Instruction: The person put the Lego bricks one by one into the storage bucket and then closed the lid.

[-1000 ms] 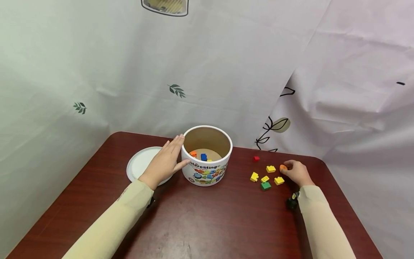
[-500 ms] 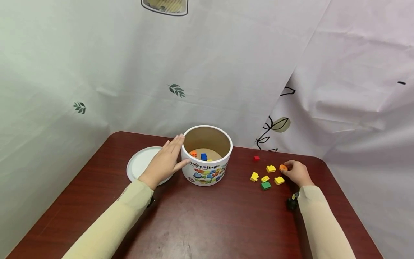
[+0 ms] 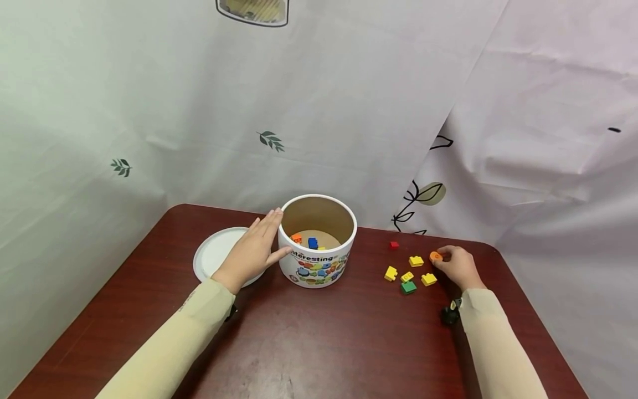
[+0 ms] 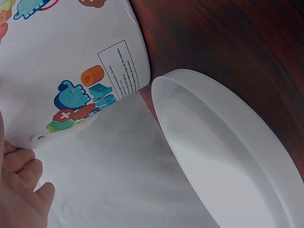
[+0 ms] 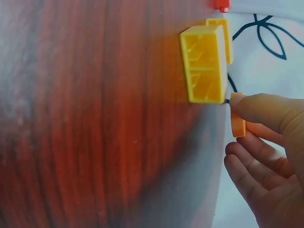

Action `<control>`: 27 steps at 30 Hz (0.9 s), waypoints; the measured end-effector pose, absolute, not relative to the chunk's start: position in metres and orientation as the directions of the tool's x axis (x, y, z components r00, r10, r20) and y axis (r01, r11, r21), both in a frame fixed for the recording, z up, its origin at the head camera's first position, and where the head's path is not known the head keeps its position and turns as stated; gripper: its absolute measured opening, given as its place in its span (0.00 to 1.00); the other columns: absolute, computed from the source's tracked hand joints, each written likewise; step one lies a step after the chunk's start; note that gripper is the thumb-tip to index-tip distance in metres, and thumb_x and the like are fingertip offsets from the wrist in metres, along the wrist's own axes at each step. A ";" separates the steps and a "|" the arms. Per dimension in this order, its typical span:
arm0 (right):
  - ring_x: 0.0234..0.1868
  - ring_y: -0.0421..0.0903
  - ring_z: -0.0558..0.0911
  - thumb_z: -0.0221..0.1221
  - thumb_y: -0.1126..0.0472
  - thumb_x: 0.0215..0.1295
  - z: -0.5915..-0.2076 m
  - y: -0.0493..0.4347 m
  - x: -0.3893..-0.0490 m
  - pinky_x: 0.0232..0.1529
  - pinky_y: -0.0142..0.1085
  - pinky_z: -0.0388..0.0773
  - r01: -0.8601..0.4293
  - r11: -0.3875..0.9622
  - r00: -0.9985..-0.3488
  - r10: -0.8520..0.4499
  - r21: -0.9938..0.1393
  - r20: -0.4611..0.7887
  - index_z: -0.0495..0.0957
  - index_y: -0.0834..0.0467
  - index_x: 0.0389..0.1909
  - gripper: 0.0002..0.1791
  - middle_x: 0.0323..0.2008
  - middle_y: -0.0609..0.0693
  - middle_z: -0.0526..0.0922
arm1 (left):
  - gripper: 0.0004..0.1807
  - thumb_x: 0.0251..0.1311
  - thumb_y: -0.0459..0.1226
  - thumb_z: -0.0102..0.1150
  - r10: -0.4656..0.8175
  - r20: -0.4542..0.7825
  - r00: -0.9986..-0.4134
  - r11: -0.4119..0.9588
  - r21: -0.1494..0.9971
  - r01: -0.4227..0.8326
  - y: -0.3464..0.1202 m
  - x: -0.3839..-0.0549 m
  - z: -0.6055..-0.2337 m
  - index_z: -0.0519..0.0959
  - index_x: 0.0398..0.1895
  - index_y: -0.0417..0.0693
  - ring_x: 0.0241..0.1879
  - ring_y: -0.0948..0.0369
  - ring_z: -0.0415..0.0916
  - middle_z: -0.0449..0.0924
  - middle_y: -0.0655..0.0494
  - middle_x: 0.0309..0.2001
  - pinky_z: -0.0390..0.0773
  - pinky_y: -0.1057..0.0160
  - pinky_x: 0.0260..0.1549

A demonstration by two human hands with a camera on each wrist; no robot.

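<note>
My left hand [image 3: 251, 246], fingers straight, lies against the left side of a white printed bucket [image 3: 314, 267] that stands uncovered. In the left wrist view, part of that hand [image 4: 23, 190] shows beside the bucket's printed wall [image 4: 42, 85]. At the right of the table, my right hand [image 3: 459, 267] pinches a small rounded orange toy block [image 3: 436, 256]. The right wrist view shows the thumb and fingers on either side of this orange block [image 5: 238, 116]. Close by on the tabletop lie several yellow bricks [image 3: 416, 261] and a green brick [image 3: 408, 287].
A white round lid [image 3: 211, 257] lies left of the bucket, partly behind the left hand. Inside the bucket are an orange brick [image 3: 296, 238], a blue brick [image 3: 313, 243] and a bit of yellow. A red brick [image 3: 394, 245] sits near the table's back edge, before a hanging cloth [image 3: 324, 111].
The orange block has shifted very slightly up in the head view, with the right hand still on it. My left hand stays at the bucket.
</note>
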State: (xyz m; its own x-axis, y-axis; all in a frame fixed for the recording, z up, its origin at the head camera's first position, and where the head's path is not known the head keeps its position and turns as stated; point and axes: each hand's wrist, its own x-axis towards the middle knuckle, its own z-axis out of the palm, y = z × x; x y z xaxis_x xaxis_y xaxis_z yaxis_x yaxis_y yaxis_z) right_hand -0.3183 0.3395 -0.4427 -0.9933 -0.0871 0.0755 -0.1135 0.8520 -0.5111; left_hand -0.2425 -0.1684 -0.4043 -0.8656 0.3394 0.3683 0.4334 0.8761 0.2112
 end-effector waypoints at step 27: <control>0.45 0.62 0.79 0.68 0.63 0.64 -0.399 0.285 -0.307 0.47 0.57 0.80 -0.324 0.826 -0.938 -0.216 -0.462 0.272 0.81 0.71 0.53 0.19 0.46 0.67 0.79 | 0.49 0.68 0.56 0.60 0.344 0.373 -0.862 0.874 0.207 0.439 -0.170 -0.245 -0.407 0.54 0.78 0.32 0.78 0.46 0.52 0.53 0.39 0.78 0.52 0.45 0.76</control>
State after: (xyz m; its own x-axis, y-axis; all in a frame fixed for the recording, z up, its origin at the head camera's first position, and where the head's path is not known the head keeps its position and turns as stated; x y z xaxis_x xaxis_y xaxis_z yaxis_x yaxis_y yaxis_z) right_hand -0.3072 0.2850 -0.3989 -0.9377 -0.2159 0.2722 -0.3242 0.8255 -0.4620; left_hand -0.2445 -0.1701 -0.4070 -0.8616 0.3443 0.3729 0.4391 0.8742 0.2074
